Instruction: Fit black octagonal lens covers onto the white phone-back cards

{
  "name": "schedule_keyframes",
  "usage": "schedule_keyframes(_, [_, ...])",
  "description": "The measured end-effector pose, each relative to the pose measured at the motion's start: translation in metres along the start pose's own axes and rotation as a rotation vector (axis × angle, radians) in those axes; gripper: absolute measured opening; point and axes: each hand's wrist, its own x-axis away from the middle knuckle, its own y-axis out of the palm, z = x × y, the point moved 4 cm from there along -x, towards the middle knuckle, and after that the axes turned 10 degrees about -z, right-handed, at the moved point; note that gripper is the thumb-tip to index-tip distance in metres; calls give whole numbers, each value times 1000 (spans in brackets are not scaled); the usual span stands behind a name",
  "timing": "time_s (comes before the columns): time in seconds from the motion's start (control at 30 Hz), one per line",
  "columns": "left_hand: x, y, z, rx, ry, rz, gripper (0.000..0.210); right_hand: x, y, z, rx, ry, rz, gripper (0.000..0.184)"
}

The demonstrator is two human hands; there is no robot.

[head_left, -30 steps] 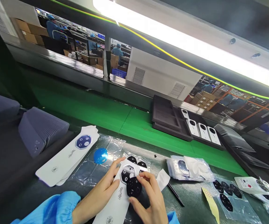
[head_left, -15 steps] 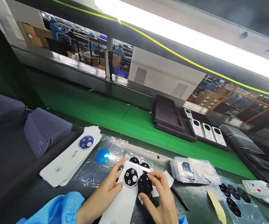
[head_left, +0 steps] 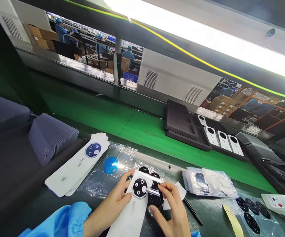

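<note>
My left hand (head_left: 119, 197) grips a white phone back cover (head_left: 129, 214) with a black octagonal camera plate (head_left: 140, 188) near its top. Just right of it, my right hand (head_left: 173, 205) has its fingertips and thumb at the edge of a dark, shiny camera lens cover (head_left: 154, 198). Part of that piece is hidden behind the fingers and the white cover. More black lens covers (head_left: 144, 170) lie on clear film beyond the white cover. A stack of white back covers (head_left: 77, 168) rests to the left, beside a round blue film piece (head_left: 111, 165).
Purple-grey stacked sheets (head_left: 52, 136) stand at left. A bagged bundle (head_left: 209, 182), black tweezers (head_left: 193, 211), a yellow strip (head_left: 232, 220) and lens covers on film (head_left: 251, 223) lie right. Black trays (head_left: 182, 120) with white covers sit on the green surface. Co-workers are far behind.
The lens cover at my right fingertips now shows a bright reflection across it. The whole view has shifted slightly; my left hand still grips the white cover.
</note>
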Motion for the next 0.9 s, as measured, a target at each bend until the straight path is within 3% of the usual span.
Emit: schedule_keyframes(0.9, [0,-2,-7,-25,53,-12,63,0,1,1,33,-35,7,41])
